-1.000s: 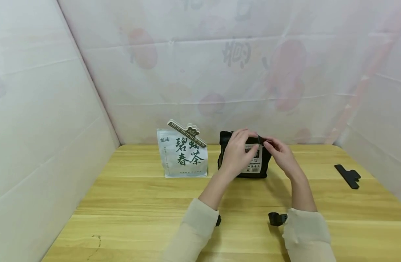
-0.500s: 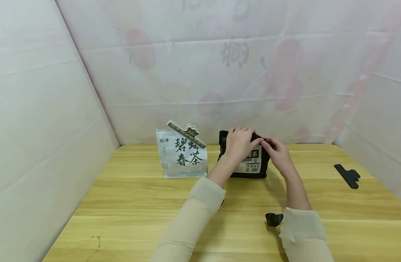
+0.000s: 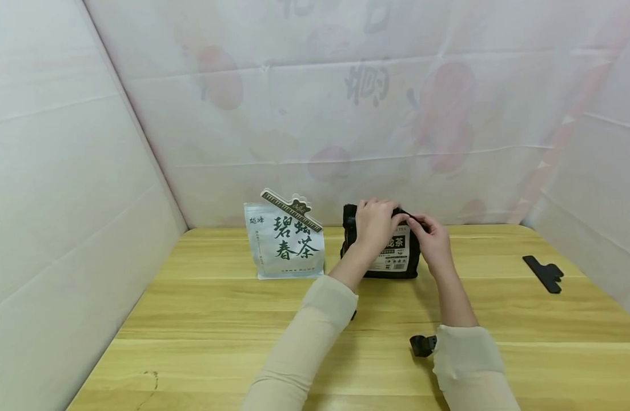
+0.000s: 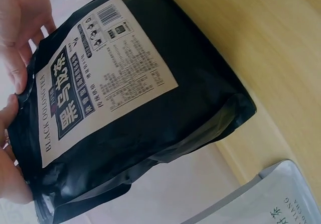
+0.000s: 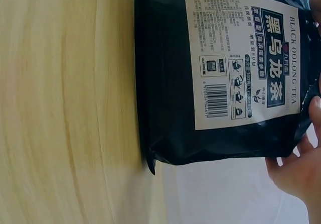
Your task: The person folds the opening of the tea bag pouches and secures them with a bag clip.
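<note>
Pale wood-grain planks make up the table (image 3: 217,354), and nearest on it a small black clip (image 3: 421,345) is seen just beside the right sleeve. Farther back, both hands are raised to the top edge of a black foil pouch of oolong tea with a cream label (image 3: 394,257), which stands upright near the far edge of the table, right of centre. The left hand (image 3: 375,224) is curled over the pouch's top, gripping it; the right hand (image 3: 432,237) pinches the same top edge at its right end, as the wrist views also suggest. The top is judged best pressed flat and even along its whole width, with the pouch kept upright and steady, before anything is fastened on. Compared with a second ago, the left hand has been brought up over the top and more of the label is uncovered. Just left of the pouch, a white stand-up tea bag with green characters (image 3: 286,248) is closed by a striped clip (image 3: 291,210). At far right a long black clip (image 3: 543,274) lies flat.
</note>
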A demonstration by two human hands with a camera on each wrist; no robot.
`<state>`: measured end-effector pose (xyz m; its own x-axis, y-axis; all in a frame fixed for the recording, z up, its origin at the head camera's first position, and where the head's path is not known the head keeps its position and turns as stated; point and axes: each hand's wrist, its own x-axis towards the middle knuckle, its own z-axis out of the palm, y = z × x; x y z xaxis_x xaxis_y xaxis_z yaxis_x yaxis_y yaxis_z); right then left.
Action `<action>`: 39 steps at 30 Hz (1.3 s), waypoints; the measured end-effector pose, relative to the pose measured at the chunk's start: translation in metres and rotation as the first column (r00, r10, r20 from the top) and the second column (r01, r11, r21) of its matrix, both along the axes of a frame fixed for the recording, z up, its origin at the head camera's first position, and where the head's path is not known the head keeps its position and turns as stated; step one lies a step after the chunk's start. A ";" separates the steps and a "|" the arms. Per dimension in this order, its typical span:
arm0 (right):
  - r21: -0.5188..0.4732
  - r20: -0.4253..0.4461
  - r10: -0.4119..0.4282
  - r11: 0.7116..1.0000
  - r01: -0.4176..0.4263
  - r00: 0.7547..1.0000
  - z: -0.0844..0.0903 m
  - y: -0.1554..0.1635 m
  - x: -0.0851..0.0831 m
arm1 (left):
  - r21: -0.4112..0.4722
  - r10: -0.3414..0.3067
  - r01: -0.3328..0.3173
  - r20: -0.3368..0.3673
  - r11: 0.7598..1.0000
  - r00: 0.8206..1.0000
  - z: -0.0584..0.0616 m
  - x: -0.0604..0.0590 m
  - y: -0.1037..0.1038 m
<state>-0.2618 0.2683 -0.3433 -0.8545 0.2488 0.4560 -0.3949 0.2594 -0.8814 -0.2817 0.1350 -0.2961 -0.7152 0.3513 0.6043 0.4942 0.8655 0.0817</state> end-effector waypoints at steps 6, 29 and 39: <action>-0.044 -0.021 -0.035 0.998 0.034 0.999 -0.001 0.001 0.000 | 0.010 -0.001 0.002 -0.111 1.000 0.994 -0.008 -0.001 0.001; 0.042 0.136 0.048 0.998 -0.054 0.990 -0.010 0.026 0.005 | 0.011 0.004 -0.003 -0.088 1.000 0.996 -0.011 0.000 0.001; 0.049 0.155 0.076 0.995 -0.085 0.985 -0.010 0.031 0.006 | 0.032 -0.003 0.007 -0.116 0.999 0.993 -0.011 0.000 0.001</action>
